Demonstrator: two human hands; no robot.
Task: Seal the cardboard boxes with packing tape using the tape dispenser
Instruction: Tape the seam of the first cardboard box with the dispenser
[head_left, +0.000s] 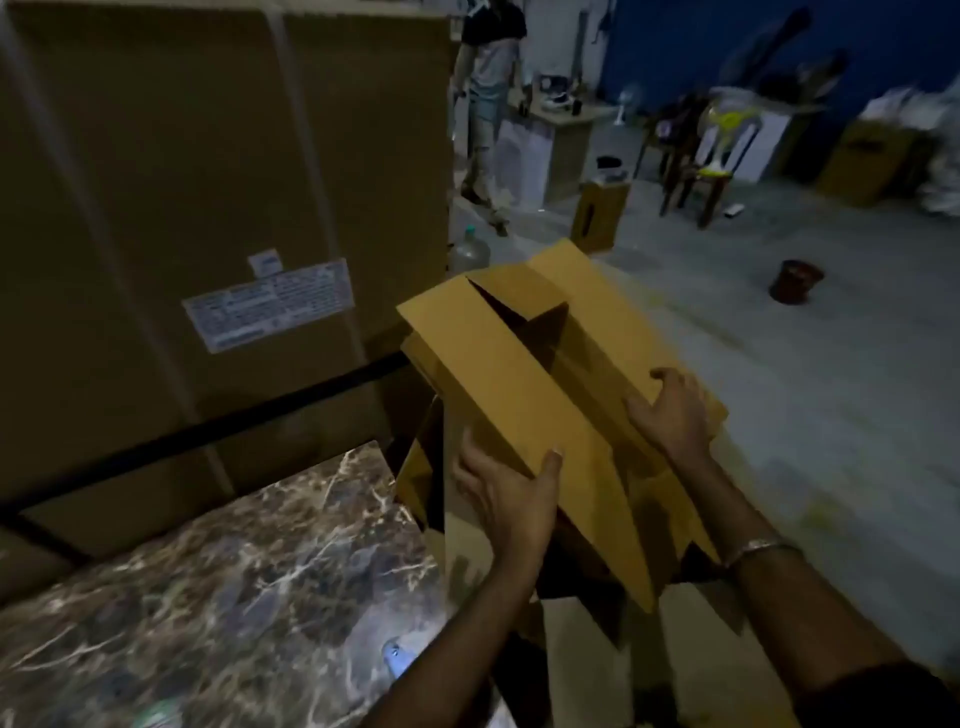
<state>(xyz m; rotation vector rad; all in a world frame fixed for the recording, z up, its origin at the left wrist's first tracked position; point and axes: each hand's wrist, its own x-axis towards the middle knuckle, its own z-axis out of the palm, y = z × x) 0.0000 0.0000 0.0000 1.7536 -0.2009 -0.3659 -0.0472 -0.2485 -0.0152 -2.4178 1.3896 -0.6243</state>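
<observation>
I hold a tan cardboard box (498, 374) tilted in the air, its top flaps partly folded with a dark gap between them. My left hand (506, 493) grips the near left edge, thumb on top of the left flap. On the right flap lies my right hand (672, 410), its fingers curled over the flap's far edge; a bracelet shows on that wrist. More flattened or open cardboard (571, 639) lies below the box. No tape dispenser shows clearly.
A dark marble tabletop (208, 597) is at lower left. Behind it stand very large strapped cartons (182, 182) with a label. A person (488, 98) stands at the back by a small cabinet. A small box (600, 213), a chair (696, 161) and a red pot (795, 280) are on the floor.
</observation>
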